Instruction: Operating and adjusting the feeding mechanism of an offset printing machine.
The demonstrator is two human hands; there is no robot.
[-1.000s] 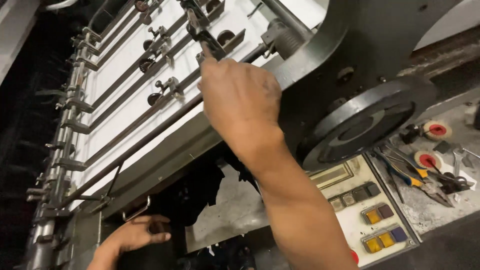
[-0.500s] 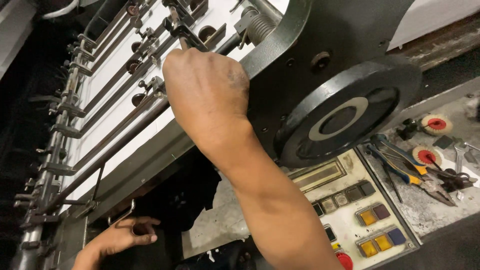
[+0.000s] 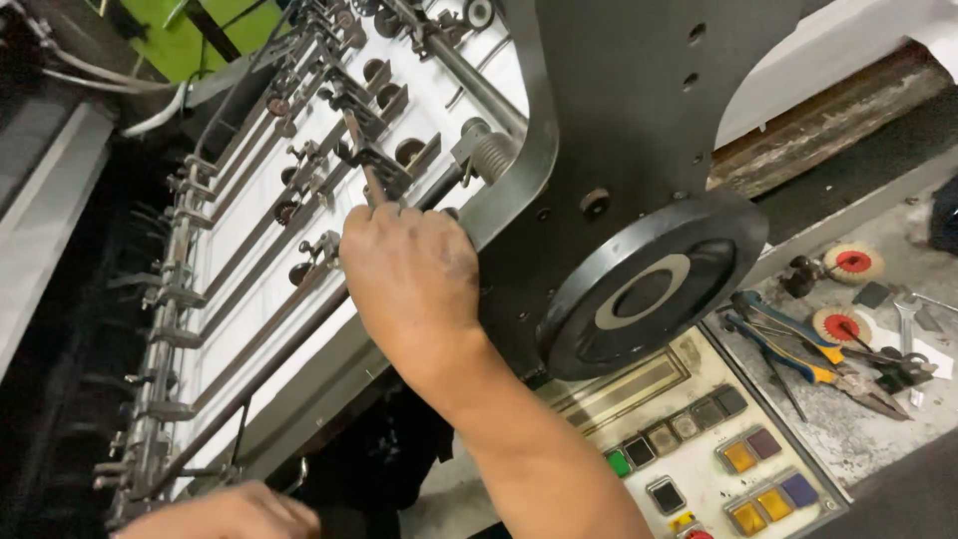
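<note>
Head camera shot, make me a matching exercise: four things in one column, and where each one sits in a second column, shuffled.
1. right hand
2. left hand
3. pliers
4. green button

a. on the control panel
b. on the grimy shelf right of the panel
c. up at the machine's clamp bars
d. low at the picture's bottom edge

Pairs: 1-c, 2-d, 3-b, 4-a

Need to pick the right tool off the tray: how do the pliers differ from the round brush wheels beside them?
The pliers are long, lie flat, and have blue and yellow handles; the brush wheels are small pale discs with red centres. The pliers are metal-jawed, the wheels look bristly. Both lie on the grey tray right of the control panel.
</note>
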